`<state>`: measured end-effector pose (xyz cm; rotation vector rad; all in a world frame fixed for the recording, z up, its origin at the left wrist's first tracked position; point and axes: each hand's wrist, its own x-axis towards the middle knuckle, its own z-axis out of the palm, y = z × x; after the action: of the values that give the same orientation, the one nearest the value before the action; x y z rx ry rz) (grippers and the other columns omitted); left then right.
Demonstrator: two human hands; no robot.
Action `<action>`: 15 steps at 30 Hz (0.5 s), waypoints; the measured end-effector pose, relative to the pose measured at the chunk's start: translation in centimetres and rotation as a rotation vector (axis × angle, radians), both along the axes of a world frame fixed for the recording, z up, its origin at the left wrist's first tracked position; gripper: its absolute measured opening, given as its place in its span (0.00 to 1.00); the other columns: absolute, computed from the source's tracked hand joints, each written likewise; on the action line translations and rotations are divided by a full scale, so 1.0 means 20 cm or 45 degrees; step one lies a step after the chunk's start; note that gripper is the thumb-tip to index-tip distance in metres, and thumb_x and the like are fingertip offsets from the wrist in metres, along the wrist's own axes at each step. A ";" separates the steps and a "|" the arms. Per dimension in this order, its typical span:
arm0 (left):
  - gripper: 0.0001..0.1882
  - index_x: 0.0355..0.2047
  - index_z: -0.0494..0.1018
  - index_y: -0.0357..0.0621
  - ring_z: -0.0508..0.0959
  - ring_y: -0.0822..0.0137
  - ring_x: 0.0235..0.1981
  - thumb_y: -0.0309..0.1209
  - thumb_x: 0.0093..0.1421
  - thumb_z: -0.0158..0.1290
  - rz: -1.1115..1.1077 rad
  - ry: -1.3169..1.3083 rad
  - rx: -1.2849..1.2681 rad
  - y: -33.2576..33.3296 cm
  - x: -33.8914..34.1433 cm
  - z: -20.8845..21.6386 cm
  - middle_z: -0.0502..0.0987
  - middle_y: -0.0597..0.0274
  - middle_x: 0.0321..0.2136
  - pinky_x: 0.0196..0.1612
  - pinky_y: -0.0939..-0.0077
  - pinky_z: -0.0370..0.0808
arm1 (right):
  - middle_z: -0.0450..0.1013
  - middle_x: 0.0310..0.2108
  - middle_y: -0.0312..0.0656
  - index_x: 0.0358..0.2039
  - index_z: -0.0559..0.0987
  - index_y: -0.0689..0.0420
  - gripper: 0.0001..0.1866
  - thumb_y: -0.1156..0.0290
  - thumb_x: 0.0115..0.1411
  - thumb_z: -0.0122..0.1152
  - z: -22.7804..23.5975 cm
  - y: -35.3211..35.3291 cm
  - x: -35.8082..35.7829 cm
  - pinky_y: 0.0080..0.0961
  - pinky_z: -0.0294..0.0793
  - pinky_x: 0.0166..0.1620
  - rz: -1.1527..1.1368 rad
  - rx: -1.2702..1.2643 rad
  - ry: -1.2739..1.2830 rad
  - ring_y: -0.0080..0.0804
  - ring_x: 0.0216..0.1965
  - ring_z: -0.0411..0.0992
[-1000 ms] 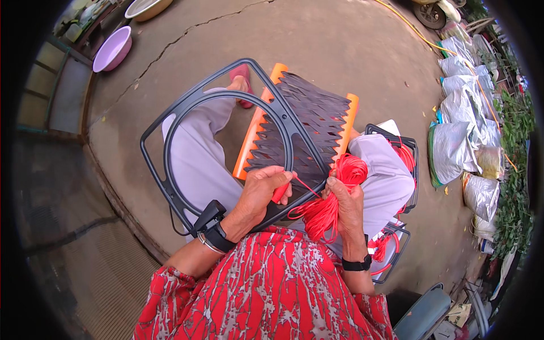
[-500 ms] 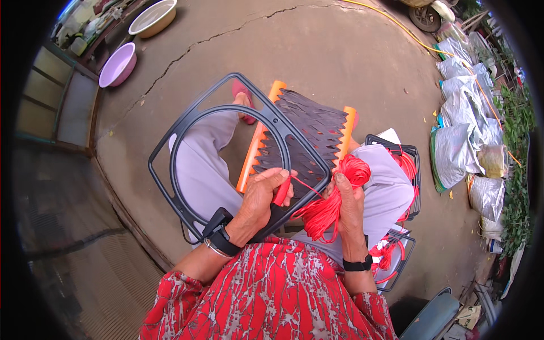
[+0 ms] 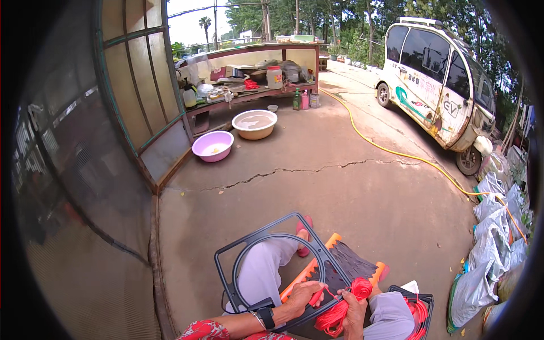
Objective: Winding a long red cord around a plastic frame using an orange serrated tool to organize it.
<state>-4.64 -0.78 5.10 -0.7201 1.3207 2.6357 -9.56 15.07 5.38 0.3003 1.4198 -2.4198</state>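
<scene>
My left hand is closed round a small red cylindrical piece, from which a thin red cord runs to the right. My right hand grips a loose bundle of red cord. A black frame with a large round opening lies tilted over my lap, and my left hand is at its ring. Between my knees, beyond the hands, is a dark slit mesh panel with jagged orange rails along two sides.
By my right knee stands another black frame holding red cord. Silvery sacks line the right side. A yellow hose crosses the concrete toward a white three-wheeled vehicle. Purple and beige basins sit before a cluttered shelf.
The view has tilted up, so my hands now sit lower in the picture and the yard's far side shows. Both hands keep their hold, with little change between them.
</scene>
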 end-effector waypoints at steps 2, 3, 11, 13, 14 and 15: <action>0.11 0.39 0.75 0.35 0.69 0.73 0.15 0.31 0.65 0.48 0.053 -0.027 0.045 -0.01 -0.01 0.04 0.73 0.62 0.18 0.18 0.79 0.67 | 0.76 0.30 0.48 0.37 0.72 0.65 0.11 0.86 0.52 0.58 0.02 -0.01 -0.02 0.34 0.80 0.36 0.035 -0.143 -0.095 0.36 0.30 0.77; 0.12 0.37 0.74 0.34 0.67 0.73 0.14 0.31 0.65 0.48 0.050 -0.016 0.043 -0.02 -0.02 0.04 0.71 0.61 0.17 0.18 0.78 0.66 | 0.76 0.30 0.50 0.36 0.72 0.66 0.10 0.84 0.53 0.57 -0.01 -0.02 -0.03 0.38 0.82 0.35 0.067 -0.165 -0.122 0.39 0.31 0.77; 0.13 0.39 0.71 0.31 0.68 0.70 0.15 0.32 0.67 0.45 -0.006 0.126 0.124 -0.06 -0.08 0.06 0.70 0.59 0.17 0.19 0.75 0.67 | 0.73 0.26 0.45 0.30 0.73 0.62 0.04 0.77 0.55 0.57 0.01 -0.10 -0.09 0.32 0.78 0.31 0.052 -0.388 -0.172 0.36 0.27 0.74; 0.14 0.40 0.70 0.31 0.69 0.68 0.17 0.33 0.68 0.43 -0.046 0.165 0.258 -0.08 -0.11 0.06 0.71 0.59 0.19 0.23 0.73 0.69 | 0.73 0.26 0.44 0.29 0.73 0.62 0.04 0.77 0.54 0.57 0.04 -0.12 -0.13 0.31 0.77 0.31 0.080 -0.446 -0.149 0.36 0.27 0.73; 0.14 0.40 0.70 0.31 0.69 0.68 0.17 0.33 0.68 0.43 -0.045 0.169 0.258 -0.09 -0.12 0.05 0.71 0.59 0.19 0.23 0.73 0.69 | 0.72 0.25 0.44 0.29 0.72 0.62 0.04 0.77 0.54 0.58 0.05 -0.13 -0.16 0.30 0.77 0.30 0.106 -0.509 -0.127 0.35 0.26 0.73; 0.14 0.41 0.70 0.31 0.70 0.67 0.19 0.34 0.68 0.43 -0.069 0.194 0.282 -0.10 -0.13 0.05 0.71 0.58 0.19 0.25 0.73 0.69 | 0.71 0.24 0.43 0.27 0.72 0.61 0.04 0.76 0.55 0.58 0.08 -0.13 -0.16 0.30 0.76 0.29 0.127 -0.491 -0.117 0.35 0.26 0.72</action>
<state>-7.14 -2.78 6.06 -0.4553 1.0395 2.7796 -12.82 12.38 6.91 0.2365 0.8822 -2.4936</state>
